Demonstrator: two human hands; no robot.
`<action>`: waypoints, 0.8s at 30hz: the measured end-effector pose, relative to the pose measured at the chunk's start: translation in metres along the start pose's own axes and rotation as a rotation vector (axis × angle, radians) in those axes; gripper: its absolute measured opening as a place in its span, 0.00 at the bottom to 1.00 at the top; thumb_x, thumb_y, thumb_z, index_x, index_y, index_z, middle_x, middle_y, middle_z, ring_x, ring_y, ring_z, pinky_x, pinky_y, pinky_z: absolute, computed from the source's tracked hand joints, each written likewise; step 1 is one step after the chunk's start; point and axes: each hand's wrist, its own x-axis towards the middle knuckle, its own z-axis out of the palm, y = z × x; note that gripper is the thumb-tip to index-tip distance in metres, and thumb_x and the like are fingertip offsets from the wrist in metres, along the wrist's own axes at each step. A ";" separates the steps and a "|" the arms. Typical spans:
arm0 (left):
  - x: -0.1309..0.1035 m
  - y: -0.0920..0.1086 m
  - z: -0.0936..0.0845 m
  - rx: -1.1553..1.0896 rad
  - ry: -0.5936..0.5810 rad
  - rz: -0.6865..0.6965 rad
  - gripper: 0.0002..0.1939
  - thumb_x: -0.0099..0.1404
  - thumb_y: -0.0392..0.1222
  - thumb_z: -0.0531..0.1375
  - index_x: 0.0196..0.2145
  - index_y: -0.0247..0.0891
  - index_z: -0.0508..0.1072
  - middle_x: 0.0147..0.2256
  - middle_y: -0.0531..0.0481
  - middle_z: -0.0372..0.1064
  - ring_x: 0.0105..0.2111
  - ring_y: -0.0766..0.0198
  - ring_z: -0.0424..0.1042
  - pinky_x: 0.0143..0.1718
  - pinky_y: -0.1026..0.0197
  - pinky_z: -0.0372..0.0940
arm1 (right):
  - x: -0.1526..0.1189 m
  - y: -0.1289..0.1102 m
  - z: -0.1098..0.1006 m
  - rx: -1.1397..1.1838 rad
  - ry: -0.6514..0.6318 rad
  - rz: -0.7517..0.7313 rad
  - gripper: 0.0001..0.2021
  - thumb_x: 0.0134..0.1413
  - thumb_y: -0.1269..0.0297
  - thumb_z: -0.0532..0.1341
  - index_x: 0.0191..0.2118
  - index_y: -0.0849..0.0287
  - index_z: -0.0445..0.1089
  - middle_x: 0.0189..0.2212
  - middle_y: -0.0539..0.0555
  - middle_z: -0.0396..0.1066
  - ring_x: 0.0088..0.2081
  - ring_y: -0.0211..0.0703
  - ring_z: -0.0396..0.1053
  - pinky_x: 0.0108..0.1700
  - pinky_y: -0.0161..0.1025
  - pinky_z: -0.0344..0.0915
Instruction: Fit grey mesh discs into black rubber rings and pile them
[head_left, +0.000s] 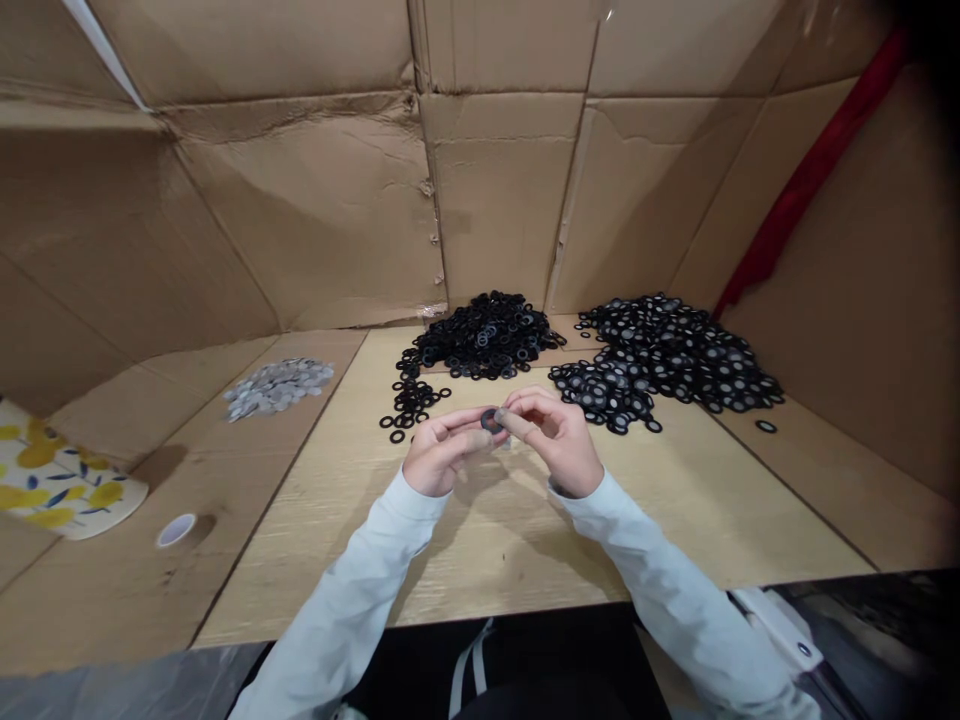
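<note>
Between grey discs (279,388) and white-centred rings (660,350), left hand (444,451) and right hand (556,438) fingertip-tight on one black ring (487,420).

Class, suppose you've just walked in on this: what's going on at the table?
A person's left hand holds a small black ring above the table, with the right hand fingertips at its edge. Beyond the hands lies a heap of black rings; to the right, a heap of rings with pale centres; to the left, a heap of pale discs.
</note>
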 end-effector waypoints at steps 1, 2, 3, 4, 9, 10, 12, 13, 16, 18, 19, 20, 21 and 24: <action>0.000 0.000 0.000 0.000 0.003 -0.001 0.14 0.40 0.32 0.62 0.29 0.31 0.73 0.29 0.45 0.72 0.30 0.56 0.71 0.42 0.53 0.60 | 0.000 0.000 0.000 -0.026 0.002 -0.013 0.05 0.45 0.66 0.56 0.24 0.59 0.65 0.28 0.52 0.64 0.33 0.37 0.63 0.34 0.36 0.62; 0.001 0.000 0.000 0.000 0.005 -0.004 0.13 0.41 0.33 0.61 0.29 0.31 0.73 0.29 0.44 0.72 0.30 0.56 0.71 0.42 0.53 0.60 | 0.000 -0.001 0.000 -0.058 0.008 -0.029 0.04 0.45 0.66 0.56 0.24 0.59 0.65 0.28 0.52 0.64 0.33 0.37 0.63 0.33 0.36 0.61; 0.001 0.000 -0.001 -0.001 0.006 -0.007 0.12 0.42 0.34 0.61 0.29 0.30 0.73 0.29 0.44 0.72 0.30 0.56 0.71 0.42 0.54 0.60 | -0.001 -0.001 0.000 -0.095 0.017 -0.048 0.04 0.45 0.66 0.56 0.24 0.59 0.64 0.28 0.52 0.64 0.33 0.37 0.63 0.33 0.36 0.61; 0.001 0.000 -0.001 -0.003 0.011 -0.012 0.12 0.43 0.35 0.60 0.29 0.30 0.73 0.29 0.44 0.72 0.30 0.56 0.71 0.42 0.54 0.60 | -0.001 -0.002 0.001 -0.134 0.028 -0.066 0.04 0.45 0.67 0.56 0.24 0.59 0.64 0.28 0.52 0.64 0.32 0.37 0.63 0.33 0.36 0.61; 0.003 0.004 -0.002 -0.051 0.050 -0.107 0.17 0.51 0.45 0.53 0.30 0.29 0.73 0.33 0.40 0.71 0.32 0.56 0.70 0.43 0.54 0.58 | -0.001 -0.004 0.002 -0.278 0.068 -0.129 0.03 0.45 0.69 0.55 0.24 0.59 0.64 0.28 0.52 0.64 0.31 0.36 0.63 0.32 0.35 0.60; 0.003 0.004 -0.003 -0.066 0.036 -0.121 0.19 0.51 0.47 0.51 0.30 0.28 0.72 0.34 0.39 0.70 0.33 0.55 0.70 0.44 0.54 0.58 | -0.001 -0.004 0.002 -0.290 0.071 -0.135 0.03 0.45 0.69 0.55 0.24 0.59 0.64 0.28 0.52 0.64 0.31 0.36 0.62 0.32 0.35 0.60; 0.003 0.004 -0.007 -0.096 -0.010 -0.113 0.24 0.51 0.50 0.49 0.32 0.26 0.72 0.34 0.36 0.70 0.34 0.52 0.69 0.44 0.53 0.57 | -0.001 -0.003 0.003 -0.302 0.067 -0.140 0.04 0.46 0.69 0.54 0.25 0.59 0.64 0.29 0.52 0.64 0.31 0.36 0.62 0.32 0.35 0.60; 0.003 0.003 -0.009 -0.107 -0.031 -0.096 0.25 0.50 0.50 0.49 0.32 0.25 0.72 0.35 0.35 0.69 0.35 0.51 0.69 0.44 0.52 0.56 | -0.001 -0.003 0.003 -0.302 0.062 -0.139 0.04 0.46 0.69 0.54 0.25 0.59 0.64 0.29 0.52 0.64 0.30 0.36 0.62 0.32 0.35 0.60; 0.003 -0.001 -0.014 -0.130 -0.068 -0.033 0.25 0.47 0.49 0.48 0.32 0.24 0.72 0.35 0.34 0.69 0.37 0.48 0.67 0.44 0.50 0.55 | -0.001 -0.002 0.004 -0.294 0.052 -0.134 0.04 0.46 0.68 0.54 0.25 0.59 0.64 0.29 0.52 0.64 0.30 0.36 0.62 0.31 0.35 0.61; 0.003 -0.003 -0.016 -0.126 -0.081 -0.010 0.24 0.45 0.47 0.48 0.32 0.25 0.72 0.35 0.34 0.69 0.38 0.47 0.67 0.44 0.49 0.54 | -0.001 -0.003 0.004 -0.287 0.050 -0.130 0.04 0.46 0.68 0.54 0.25 0.59 0.64 0.29 0.52 0.64 0.30 0.36 0.62 0.31 0.35 0.61; 0.003 -0.004 -0.017 -0.121 -0.086 -0.002 0.24 0.45 0.46 0.48 0.32 0.25 0.72 0.35 0.34 0.69 0.38 0.46 0.67 0.44 0.48 0.54 | -0.001 -0.003 0.005 -0.285 0.049 -0.130 0.04 0.46 0.68 0.54 0.25 0.59 0.64 0.29 0.52 0.64 0.31 0.36 0.62 0.31 0.35 0.61; 0.003 -0.004 -0.017 -0.117 -0.089 0.003 0.24 0.44 0.46 0.48 0.32 0.25 0.72 0.35 0.34 0.69 0.38 0.46 0.67 0.44 0.48 0.53 | -0.001 -0.003 0.005 -0.284 0.049 -0.130 0.04 0.46 0.68 0.54 0.25 0.58 0.64 0.29 0.52 0.64 0.31 0.37 0.62 0.31 0.35 0.61; 0.003 -0.004 -0.017 -0.117 -0.091 0.008 0.24 0.44 0.45 0.47 0.32 0.25 0.72 0.35 0.34 0.69 0.38 0.47 0.67 0.44 0.48 0.53 | -0.001 -0.003 0.005 -0.284 0.047 -0.131 0.04 0.46 0.68 0.54 0.25 0.58 0.64 0.29 0.52 0.64 0.31 0.37 0.62 0.31 0.35 0.61; 0.003 -0.003 -0.017 -0.132 -0.094 0.006 0.24 0.44 0.45 0.47 0.31 0.25 0.73 0.34 0.35 0.69 0.37 0.47 0.67 0.44 0.48 0.53 | -0.001 -0.004 0.005 -0.288 0.046 -0.133 0.04 0.46 0.69 0.54 0.25 0.58 0.64 0.29 0.52 0.64 0.31 0.37 0.62 0.31 0.35 0.61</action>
